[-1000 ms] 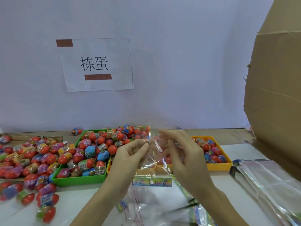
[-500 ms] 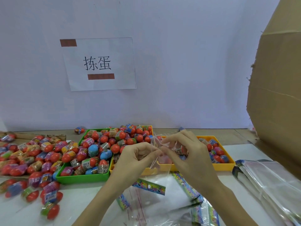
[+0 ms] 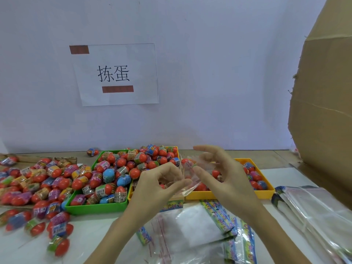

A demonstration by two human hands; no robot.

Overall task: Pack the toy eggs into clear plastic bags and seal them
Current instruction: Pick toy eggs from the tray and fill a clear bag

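A small clear plastic bag (image 3: 187, 176) hangs between my hands above the trays. My left hand (image 3: 162, 184) pinches its near edge with thumb and curled fingers. My right hand (image 3: 222, 174) pinches the other side with thumb and forefinger, its other fingers spread. Toy eggs, mostly red with colourful wrappers, fill a green tray (image 3: 95, 207) and a yellow tray (image 3: 264, 194); more eggs (image 3: 38, 183) lie loose on the left of the table. Whether the held bag contains anything is unclear.
A pile of clear bags with colourful header strips (image 3: 198, 231) lies on the white table in front of me. Another stack of clear bags (image 3: 314, 212) lies at the right. A large cardboard box (image 3: 323, 111) stands at the right; a paper sign (image 3: 116, 75) hangs on the wall.
Both hands stay together at the bag's top. My fingers have shifted along its edge, and my right hand's fingers have spread apart, pulling the bag's mouth wider.
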